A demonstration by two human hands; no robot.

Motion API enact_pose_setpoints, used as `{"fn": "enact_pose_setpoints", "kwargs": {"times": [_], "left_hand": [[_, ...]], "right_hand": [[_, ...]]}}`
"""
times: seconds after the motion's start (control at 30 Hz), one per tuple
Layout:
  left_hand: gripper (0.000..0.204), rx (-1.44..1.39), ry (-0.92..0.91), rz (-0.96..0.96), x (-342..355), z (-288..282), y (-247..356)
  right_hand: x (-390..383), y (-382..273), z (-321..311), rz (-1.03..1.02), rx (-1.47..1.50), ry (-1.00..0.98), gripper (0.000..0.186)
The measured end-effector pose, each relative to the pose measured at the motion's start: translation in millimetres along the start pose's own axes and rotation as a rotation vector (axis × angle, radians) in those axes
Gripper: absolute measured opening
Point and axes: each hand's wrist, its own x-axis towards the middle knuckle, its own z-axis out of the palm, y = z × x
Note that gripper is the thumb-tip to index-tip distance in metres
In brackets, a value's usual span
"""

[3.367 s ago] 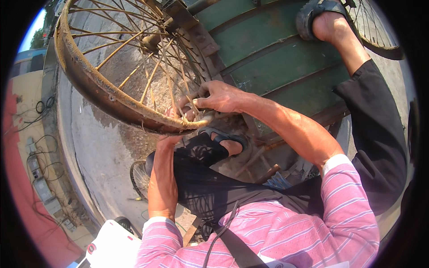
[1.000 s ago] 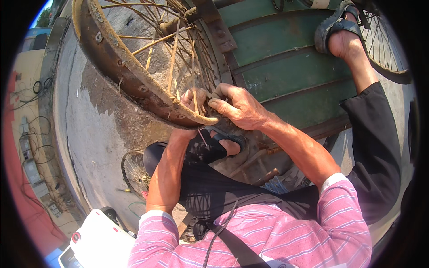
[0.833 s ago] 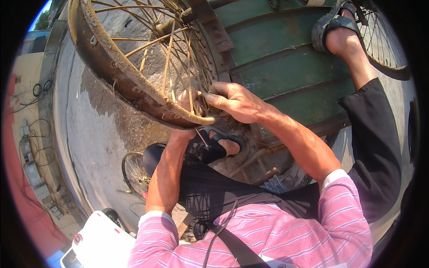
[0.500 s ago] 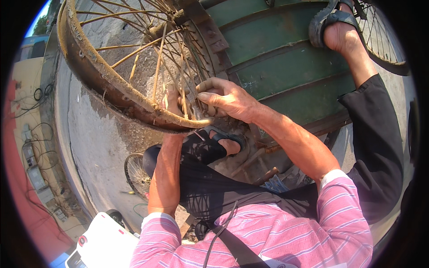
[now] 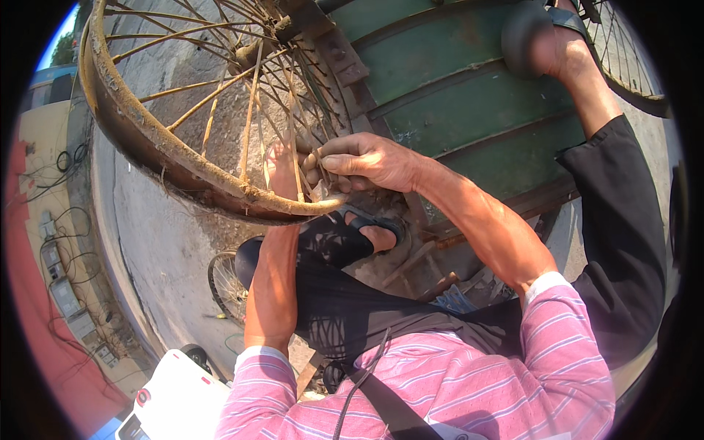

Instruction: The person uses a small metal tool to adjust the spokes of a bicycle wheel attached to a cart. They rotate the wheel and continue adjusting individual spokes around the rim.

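1. Relative to the earlier frame, the right hand (image 5: 369, 163) has shifted left across the spokes, its fingers now overlapping the left hand (image 5: 279, 170) in view.
2. Rust-brown, spoked metal wheel (image 5: 165, 149): stands beside the left edge of the green, ribbed panel (image 5: 469, 103); both hands work within the lower right part of its crusted, curved rim (image 5: 257, 198).
3. Straight, tan-coated metal spoke (image 5: 298, 187): its long axis rises from the rim toward the rusty, cylindrical hub (image 5: 249, 55), passing in front of the left hand and just left of the right thumb; both hands lie near it.
4. Grip: right thumb and forefinger are nearly together, but what they clamp cannot be told; the left fingers are partly hidden, their closure likewise uncertain.
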Motion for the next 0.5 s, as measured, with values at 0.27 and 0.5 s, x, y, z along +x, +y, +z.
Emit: {"fn": "enact_pose_setpoints", "kwargs": {"times": [0.27,0.5], "left_hand": [[0.048,-0.003,-0.027,0.055,1.6,-3.6,3.5],[0.040,-0.257,0.011,-0.008,1.9,-0.9,4.3]], "right_hand": [[5.2,12.1,-5.8,-0.020,0.045,-0.037,0.037],[3.1,2.4,1.6,-0.003,0.229,-0.103,0.052]]}}
